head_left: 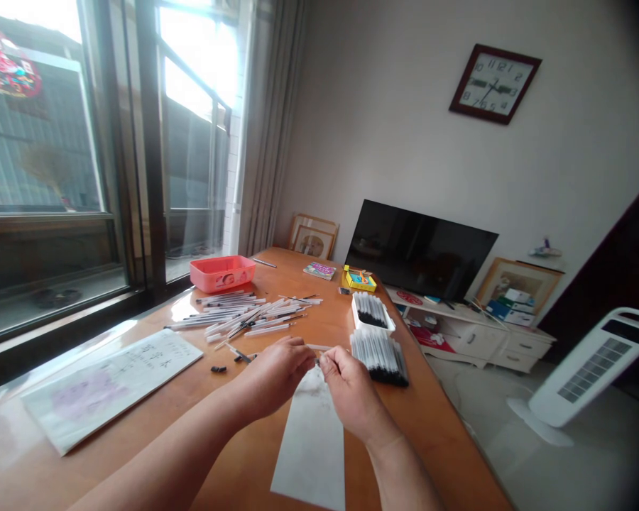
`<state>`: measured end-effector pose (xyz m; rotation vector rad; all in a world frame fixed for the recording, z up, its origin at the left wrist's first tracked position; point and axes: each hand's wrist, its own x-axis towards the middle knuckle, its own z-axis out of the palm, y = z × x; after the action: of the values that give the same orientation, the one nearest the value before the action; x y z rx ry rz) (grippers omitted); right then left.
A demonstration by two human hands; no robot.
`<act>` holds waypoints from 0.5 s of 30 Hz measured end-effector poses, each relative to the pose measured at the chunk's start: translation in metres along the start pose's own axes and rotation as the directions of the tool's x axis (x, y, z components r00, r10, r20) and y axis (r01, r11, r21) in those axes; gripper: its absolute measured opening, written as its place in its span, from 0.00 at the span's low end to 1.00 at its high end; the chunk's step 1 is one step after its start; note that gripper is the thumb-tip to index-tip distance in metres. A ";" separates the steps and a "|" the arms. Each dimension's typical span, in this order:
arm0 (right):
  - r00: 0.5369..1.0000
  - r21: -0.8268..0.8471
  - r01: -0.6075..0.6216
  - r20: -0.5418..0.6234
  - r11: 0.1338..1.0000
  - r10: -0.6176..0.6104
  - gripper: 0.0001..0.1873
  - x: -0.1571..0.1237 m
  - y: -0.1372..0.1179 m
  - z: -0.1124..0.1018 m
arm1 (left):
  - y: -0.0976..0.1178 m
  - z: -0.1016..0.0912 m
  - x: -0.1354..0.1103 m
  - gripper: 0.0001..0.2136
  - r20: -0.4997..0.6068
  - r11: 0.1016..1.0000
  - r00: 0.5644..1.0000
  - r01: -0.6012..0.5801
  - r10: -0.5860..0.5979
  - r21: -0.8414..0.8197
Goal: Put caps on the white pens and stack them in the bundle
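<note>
My left hand [282, 375] and my right hand [347, 387] meet above a white sheet of paper [309, 440], both with fingers pinched closed. Between them shows part of a slim whitish pen [318, 348]; the fingers cover most of it. Left of my hands lie a few loose pen parts, among them a small black cap [219, 369]. Beyond them spreads a loose pile of clear and black pen pieces [266, 316]. Right of my right hand is a stack of clear pens with black ends [378, 355], and behind it a white tray [388, 325] holds more.
A pink plastic basket [222, 275] stands at the table's window side. A notebook [117, 390] lies at the left. Toward the far end are a small book [319, 270] and a yellow box [361, 279]. A television [420, 248] and a white fan [591, 369] stand beyond the table.
</note>
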<state>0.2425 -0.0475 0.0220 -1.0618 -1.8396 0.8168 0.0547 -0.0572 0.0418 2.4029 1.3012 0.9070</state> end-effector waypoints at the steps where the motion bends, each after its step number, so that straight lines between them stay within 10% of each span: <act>1: 0.999 0.036 -0.041 -0.002 0.999 0.041 0.20 0.001 0.002 0.000 | -0.002 0.001 0.000 0.14 0.000 1.000 1.000 0.007 -0.007 -0.029; 7: 0.967 0.249 -0.181 -0.130 0.951 0.218 0.25 0.003 0.008 -0.006 | -0.011 -0.001 0.002 0.14 -0.048 0.991 0.998 0.021 -0.027 -0.134; 15: 0.992 0.268 -0.076 -0.079 0.960 0.101 0.23 0.001 -0.004 0.009 | -0.011 0.001 0.002 0.11 -0.061 0.974 0.998 0.014 -0.029 -0.227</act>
<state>0.2332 -0.0496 0.0214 -0.9972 -1.5636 1.0191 0.0488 -0.0487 0.0364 2.1974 1.1723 1.0717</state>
